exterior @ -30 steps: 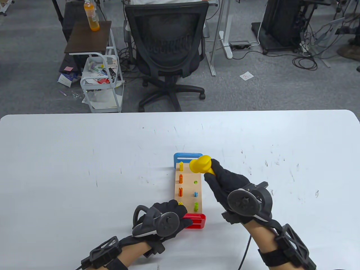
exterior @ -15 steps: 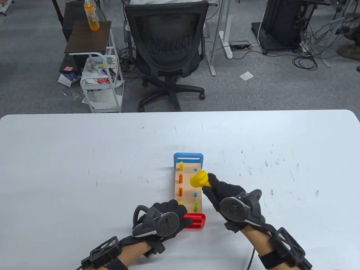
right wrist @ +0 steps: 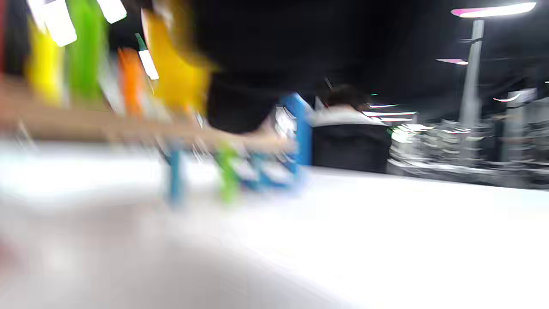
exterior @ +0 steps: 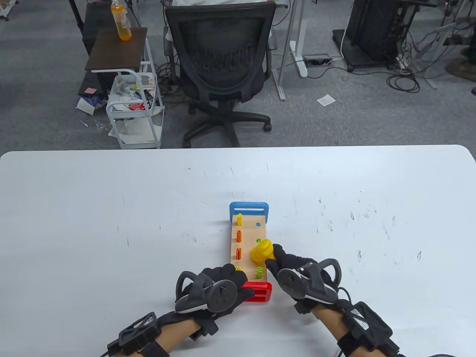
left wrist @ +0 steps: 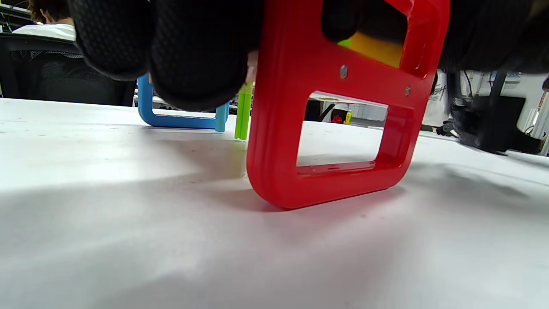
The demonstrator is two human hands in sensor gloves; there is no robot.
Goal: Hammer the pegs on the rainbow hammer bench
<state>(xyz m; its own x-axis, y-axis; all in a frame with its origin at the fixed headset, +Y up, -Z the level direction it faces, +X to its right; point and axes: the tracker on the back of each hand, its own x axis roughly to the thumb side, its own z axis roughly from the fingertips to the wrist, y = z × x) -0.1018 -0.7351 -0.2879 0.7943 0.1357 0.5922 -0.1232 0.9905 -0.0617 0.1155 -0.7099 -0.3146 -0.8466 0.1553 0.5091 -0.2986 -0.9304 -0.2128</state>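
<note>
Gripping a yellow hammer (exterior: 262, 252) over the bench (exterior: 248, 243) with the right hand (exterior: 297, 273), steadying its red end (exterior: 257, 292) with the left hand (exterior: 217, 284).

White, scuffed table (exterior: 111, 208) filling the lower frame; bearing the hammer bench (exterior: 248, 238) at lower centre.

Even, bright overhead light keeps the table view sharp with soft shadows under both hands, the left wrist view is crisp on the red plastic end frame (left wrist: 343, 141) below the fingers, and the right wrist view is heavily motion-blurred throughout
</note>
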